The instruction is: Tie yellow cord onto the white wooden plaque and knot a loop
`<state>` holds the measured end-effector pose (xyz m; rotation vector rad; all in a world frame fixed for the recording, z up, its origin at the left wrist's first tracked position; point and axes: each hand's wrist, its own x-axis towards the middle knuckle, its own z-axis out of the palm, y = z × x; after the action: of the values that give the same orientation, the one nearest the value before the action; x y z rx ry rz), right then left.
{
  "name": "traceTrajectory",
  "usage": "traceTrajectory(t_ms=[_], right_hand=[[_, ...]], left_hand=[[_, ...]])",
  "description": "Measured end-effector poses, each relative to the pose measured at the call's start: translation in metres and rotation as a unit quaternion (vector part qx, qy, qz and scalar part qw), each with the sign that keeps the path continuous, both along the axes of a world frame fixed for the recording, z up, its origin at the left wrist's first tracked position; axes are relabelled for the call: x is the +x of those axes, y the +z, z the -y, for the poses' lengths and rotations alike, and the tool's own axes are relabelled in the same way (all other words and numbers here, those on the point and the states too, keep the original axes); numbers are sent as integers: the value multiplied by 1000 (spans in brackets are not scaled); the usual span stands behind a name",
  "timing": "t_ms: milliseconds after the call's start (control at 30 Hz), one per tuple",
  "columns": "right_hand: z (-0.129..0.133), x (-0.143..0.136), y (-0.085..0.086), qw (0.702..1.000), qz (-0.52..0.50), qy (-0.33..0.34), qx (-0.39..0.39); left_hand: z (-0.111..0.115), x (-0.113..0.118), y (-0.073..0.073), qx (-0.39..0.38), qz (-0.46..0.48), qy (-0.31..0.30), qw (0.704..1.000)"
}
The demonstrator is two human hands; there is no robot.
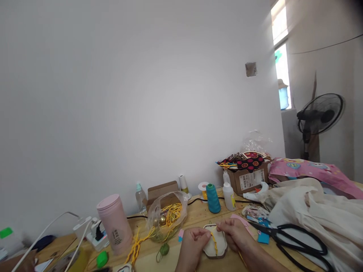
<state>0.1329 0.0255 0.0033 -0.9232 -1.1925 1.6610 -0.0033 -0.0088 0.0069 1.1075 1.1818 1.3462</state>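
Note:
Over a small cream-coloured tray [208,250] with scalloped corners, both hands are close together with fingertips pinched. My left hand [195,241] is closed on a yellow cord [214,243], whose knotted length hangs down across the tray. Just to the right, my right hand [234,234] is also pinched; a yellow strand shows below its palm, and its fingertips seem to grip the same cord, though the exact spot is too small to make out. A green ball-shaped knot [164,249] with a loop lies left of my left hand.
Large black scissors [300,241] lie at right beside white cloth [306,204]. Behind stand a teal thread cone [213,200], a white squeeze bottle [228,197] and a cardboard box [246,180]. Leftward are a plastic bag [181,202] of yellow cord, a pink tumbler [115,224] and cables.

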Motion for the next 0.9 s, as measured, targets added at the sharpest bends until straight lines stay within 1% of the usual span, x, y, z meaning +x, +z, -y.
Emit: traceTrajectory(t_ms=[67,167,233,300,367,500,600,700,833,900], right_hand=[[1,-1,-2,999,-16,20,-28],[2,2,0,995,-48,53,-71],[2,6,3,984,-99,83,-126],[2,10,7,966,-155,103,-178],[1,12,9,955,-186,110,-204],[1,12,11,953,-187,113,-212],[3,12,12,955,-190,109,-201],[4,14,14,950,-197,114,-212],[3,18,16,943,-198,146,-225],[3,20,16,944,-183,162,-220]], left_hand=[[0,0,1,-4,-17,11,1000],[0,0,0,-16,5,4,1000],[1,2,1,-26,30,-3,999],[2,5,2,-38,42,-4,998],[4,8,6,-57,40,-10,998],[4,12,11,-69,50,1,996],[3,12,12,-66,60,9,996],[3,12,12,-59,57,10,997],[4,14,10,-51,71,-5,996],[3,15,8,-41,84,-9,996]])
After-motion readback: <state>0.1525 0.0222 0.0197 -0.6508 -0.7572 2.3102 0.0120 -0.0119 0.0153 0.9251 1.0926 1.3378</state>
